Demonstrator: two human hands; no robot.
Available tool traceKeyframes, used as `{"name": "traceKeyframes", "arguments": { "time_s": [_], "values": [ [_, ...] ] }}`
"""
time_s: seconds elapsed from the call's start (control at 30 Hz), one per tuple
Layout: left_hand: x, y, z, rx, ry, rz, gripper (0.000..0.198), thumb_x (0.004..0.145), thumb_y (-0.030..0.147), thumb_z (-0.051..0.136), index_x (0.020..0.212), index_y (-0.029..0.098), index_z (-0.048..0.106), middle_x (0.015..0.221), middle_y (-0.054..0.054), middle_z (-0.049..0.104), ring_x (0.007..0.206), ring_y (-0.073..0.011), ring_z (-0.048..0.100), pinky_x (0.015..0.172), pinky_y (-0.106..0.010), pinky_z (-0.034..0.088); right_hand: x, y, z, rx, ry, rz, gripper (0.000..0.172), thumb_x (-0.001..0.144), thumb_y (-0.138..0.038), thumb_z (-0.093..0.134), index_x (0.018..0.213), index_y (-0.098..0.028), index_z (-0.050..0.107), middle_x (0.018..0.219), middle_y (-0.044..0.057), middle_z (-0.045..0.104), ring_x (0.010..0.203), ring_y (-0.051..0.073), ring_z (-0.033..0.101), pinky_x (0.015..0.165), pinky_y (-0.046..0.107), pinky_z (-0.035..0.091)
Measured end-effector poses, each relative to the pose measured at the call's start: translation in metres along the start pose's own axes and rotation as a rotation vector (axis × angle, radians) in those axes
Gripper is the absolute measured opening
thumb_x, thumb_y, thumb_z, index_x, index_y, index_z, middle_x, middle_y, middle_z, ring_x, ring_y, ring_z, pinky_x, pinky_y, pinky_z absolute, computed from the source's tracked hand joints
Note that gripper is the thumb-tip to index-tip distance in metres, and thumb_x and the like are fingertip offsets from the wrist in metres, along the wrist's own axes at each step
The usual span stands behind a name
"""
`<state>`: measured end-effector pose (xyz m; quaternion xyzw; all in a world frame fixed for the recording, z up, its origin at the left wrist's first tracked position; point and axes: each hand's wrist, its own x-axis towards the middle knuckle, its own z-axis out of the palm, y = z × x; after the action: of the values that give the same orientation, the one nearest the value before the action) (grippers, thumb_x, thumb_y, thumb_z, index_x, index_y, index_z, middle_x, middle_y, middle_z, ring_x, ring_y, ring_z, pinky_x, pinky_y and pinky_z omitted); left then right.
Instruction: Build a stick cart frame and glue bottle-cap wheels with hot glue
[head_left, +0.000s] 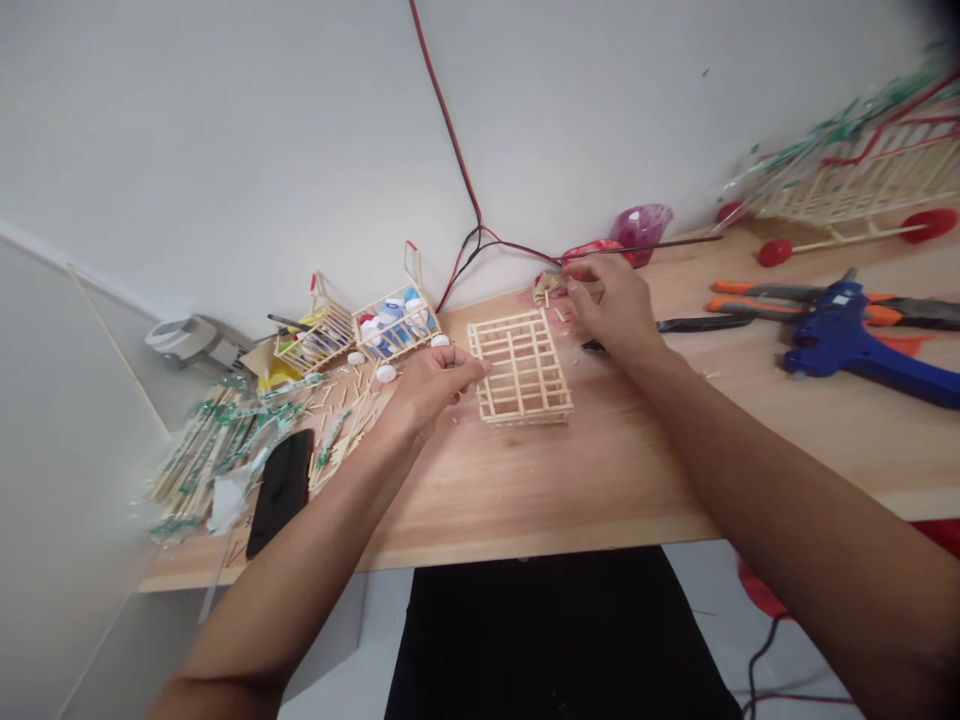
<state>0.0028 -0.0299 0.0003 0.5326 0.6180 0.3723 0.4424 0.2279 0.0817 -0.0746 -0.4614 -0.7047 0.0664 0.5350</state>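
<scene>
Wood-grained surface point(600, 500) ran from the person's black clothing point(555, 640) back to a white wall point(300, 120). Toward the near left edge lay a black phone point(279, 495), with wrapped stick bundles point(202, 450) and loose cut sticks point(345, 440) beyond and beside it. Near the middle sat a rectangular stick frame point(523, 370), its crossed bars forming an open grid. The left hand point(442, 380) was at its left side, fingers closed on the edge bar. The right hand point(611, 305) hung past the frame's far right corner, fingers bent with thumb near forefinger; whether they gripped anything could not be told. To the right lay a blue pistol-shaped tool point(840, 330) beside orange-and-grey pliers point(757, 294). Farther back, white caps point(385, 373) rested just before two small stick baskets point(411, 342), one filled with blue and white pieces. Behind stood a purple translucent cup point(641, 232), a red-wheeled stick cart point(840, 200) at far right, and red-and-black wires point(450, 120) against the wall.
</scene>
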Motion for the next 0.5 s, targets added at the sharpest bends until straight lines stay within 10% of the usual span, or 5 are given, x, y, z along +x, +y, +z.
{"name": "traceKeyframes", "arguments": {
  "time_s": [0.5],
  "values": [
    [0.0020,-0.0018,0.0035,0.028,0.033,0.000,0.024,0.063,0.031,0.073,0.059,0.015,0.056,0.052,0.005,0.047,0.048,-0.0048,0.035,0.049,-0.021,0.026,-0.0003,0.0049,0.0024,0.006,0.004,-0.020,0.015,0.088,-0.025,0.054,0.098,-0.021,0.066,0.107,0.014,0.068,0.107,0.030,0.062,0.095,0.047,0.049]
  ]
}}
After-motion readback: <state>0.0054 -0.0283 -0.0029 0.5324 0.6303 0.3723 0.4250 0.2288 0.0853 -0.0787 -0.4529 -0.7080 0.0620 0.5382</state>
